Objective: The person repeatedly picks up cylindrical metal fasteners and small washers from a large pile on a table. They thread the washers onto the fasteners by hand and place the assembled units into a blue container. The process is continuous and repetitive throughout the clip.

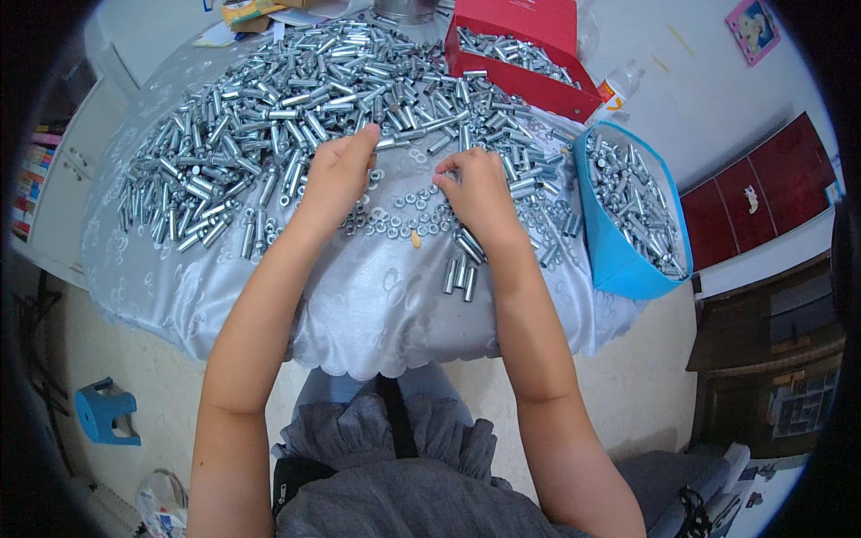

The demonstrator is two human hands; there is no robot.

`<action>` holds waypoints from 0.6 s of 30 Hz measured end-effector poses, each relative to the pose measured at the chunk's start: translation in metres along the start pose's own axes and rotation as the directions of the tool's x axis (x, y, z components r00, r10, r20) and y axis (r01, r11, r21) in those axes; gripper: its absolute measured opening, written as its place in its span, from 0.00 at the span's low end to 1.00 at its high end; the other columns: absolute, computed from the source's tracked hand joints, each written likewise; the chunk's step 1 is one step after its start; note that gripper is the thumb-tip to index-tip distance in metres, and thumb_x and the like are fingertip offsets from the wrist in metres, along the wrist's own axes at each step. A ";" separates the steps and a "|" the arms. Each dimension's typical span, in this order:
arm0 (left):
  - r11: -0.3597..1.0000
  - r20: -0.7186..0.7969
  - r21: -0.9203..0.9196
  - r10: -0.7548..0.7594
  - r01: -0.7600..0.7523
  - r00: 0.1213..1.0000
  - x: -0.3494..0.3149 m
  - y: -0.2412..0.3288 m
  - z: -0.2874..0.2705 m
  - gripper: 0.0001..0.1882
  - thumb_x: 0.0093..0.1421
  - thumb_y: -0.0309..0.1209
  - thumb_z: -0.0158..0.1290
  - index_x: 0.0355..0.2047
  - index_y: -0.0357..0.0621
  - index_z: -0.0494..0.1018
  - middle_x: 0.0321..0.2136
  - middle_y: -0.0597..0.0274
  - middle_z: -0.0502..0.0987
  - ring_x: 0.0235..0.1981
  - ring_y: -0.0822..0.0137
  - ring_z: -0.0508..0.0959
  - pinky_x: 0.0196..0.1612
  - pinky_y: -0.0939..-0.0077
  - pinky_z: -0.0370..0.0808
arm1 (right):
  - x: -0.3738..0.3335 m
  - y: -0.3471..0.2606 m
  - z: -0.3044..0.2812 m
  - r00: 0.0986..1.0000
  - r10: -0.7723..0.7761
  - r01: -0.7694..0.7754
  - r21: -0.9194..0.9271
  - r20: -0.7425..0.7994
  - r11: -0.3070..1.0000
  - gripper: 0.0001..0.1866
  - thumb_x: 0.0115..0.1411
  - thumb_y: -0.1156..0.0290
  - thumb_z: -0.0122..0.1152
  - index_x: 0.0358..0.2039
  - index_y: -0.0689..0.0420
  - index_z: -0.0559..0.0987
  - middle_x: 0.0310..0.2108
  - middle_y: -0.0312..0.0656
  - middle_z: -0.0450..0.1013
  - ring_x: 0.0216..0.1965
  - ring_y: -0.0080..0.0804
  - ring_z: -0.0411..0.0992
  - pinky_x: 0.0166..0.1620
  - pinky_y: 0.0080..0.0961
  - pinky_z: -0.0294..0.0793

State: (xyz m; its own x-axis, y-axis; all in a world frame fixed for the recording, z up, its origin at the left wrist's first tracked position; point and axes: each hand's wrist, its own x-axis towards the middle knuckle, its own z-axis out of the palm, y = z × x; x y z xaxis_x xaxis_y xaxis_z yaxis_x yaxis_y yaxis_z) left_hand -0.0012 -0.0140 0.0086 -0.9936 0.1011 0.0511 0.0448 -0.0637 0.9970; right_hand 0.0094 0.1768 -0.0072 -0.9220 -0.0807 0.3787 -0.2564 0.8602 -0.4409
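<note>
Shiny metal sleeve anchors lie in a big heap over the far half of the table. My left hand is closed at the near edge of the heap, its thumb beside some anchors; what its fingers hold, if anything, is hidden. To its right, my right hand has thumb and fingertips drawn together in a pinch, and anything between them is too small to make out. Loose metal nuts are spread on the cloth between and below both hands. Several short metal sleeves lie just below my right hand.
A blue fabric bin full of anchors stands at the right table edge. Behind it are an open red box of anchors and a plastic bottle. A small yellowish piece lies among the nuts. A blue stool stands on the floor left.
</note>
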 end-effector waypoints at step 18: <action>0.999 0.051 0.009 -0.046 0.045 0.998 -0.002 -0.001 0.005 0.23 0.58 0.44 0.45 0.09 0.49 0.62 0.10 0.77 0.59 0.12 0.83 0.55 0.16 0.84 0.51 | 0.003 0.011 -0.005 1.000 0.018 -0.018 0.003 -0.001 1.000 0.12 0.45 0.69 0.62 0.30 0.63 0.78 0.28 0.50 0.73 0.33 0.43 0.71 0.38 0.30 0.69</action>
State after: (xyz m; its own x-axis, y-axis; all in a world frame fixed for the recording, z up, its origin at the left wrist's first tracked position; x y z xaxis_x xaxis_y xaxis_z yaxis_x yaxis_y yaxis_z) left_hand 0.0012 -0.0096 0.0082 -0.9880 0.1545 0.0085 0.0007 -0.0504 0.9987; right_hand 0.0054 0.1880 -0.0070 -0.9261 -0.0650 0.3715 -0.2409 0.8599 -0.4501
